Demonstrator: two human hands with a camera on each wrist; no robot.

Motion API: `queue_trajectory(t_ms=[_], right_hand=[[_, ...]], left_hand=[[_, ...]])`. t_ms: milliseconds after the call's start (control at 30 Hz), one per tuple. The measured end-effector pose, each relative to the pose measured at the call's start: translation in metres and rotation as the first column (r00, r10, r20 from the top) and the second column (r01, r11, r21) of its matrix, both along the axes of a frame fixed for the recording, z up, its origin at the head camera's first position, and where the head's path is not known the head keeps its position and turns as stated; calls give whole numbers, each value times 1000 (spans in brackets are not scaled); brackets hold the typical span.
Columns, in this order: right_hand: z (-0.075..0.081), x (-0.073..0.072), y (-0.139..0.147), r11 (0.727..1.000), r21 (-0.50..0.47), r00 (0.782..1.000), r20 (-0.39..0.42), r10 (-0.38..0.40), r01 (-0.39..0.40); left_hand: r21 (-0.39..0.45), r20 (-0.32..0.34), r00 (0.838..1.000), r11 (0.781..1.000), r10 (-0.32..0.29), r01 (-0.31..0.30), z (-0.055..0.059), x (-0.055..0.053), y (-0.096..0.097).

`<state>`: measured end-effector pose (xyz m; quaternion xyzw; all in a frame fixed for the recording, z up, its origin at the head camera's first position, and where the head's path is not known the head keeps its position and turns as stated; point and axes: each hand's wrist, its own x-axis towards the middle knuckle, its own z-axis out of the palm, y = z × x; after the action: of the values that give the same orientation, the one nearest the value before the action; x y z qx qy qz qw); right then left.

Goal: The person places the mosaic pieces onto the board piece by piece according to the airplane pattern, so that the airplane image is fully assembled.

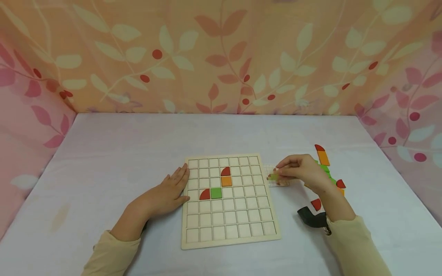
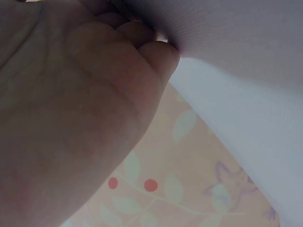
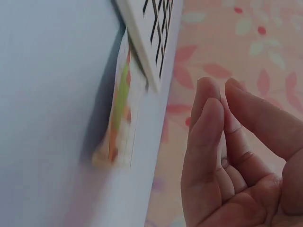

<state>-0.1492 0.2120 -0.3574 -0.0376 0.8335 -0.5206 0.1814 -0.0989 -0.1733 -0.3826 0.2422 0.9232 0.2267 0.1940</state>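
My left hand (image 1: pixel 169 189) lies on the left edge of a wooden grid board (image 1: pixel 230 240), fingers extended. On the board, a red quarter-circle piece (image 1: pixel 226 171) sits directly above an orange square (image 1: pixel 226 181). Lower left, another red quarter-circle (image 1: pixel 205 194) adjoins a green square (image 1: pixel 216 193). Beyond the board's right edge hovers my right hand (image 1: pixel 305 170), overlapping a pattern card (image 1: pixel 272 181) in the head view. The right wrist view shows its thumb and fingertips close together with a gap and nothing between them. There, the card (image 3: pixel 120 109) reaches under the board's edge (image 3: pixel 142 52).
Several loose pieces lie right of the right hand, partly hidden by it, including a red quarter-circle (image 1: pixel 319 147), an orange piece (image 1: pixel 323 158) and another red piece (image 1: pixel 316 204). A black curved object (image 1: pixel 310 217) shows at the right wrist. Floral curtains (image 1: pixel 221 57) surround the white table (image 1: pixel 138 145).
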Motion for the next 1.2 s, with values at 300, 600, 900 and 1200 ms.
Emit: queue_trajectory(t_ms=[300, 600, 900, 1200], right_hand=[[-3, -4, 59, 991, 65, 993, -38, -113, 115], [-14, -7, 111, 970, -16, 970, -14, -242, 241], [-20, -7, 129, 937, 146, 948, -32, -316, 317], [-28, -6, 141, 921, 167, 934, 7, -358, 352]], left_hand=[[0, 1, 1000, 1000, 1, -1, -2, -1, 1], [-11, -1, 1000, 1000, 23, -23, -1, 1, -1], [-11, -19, 1000, 1000, 11, -11, -3, 0, -3], [4, -3, 1000, 1000, 8, -8, -3, 1, -1]])
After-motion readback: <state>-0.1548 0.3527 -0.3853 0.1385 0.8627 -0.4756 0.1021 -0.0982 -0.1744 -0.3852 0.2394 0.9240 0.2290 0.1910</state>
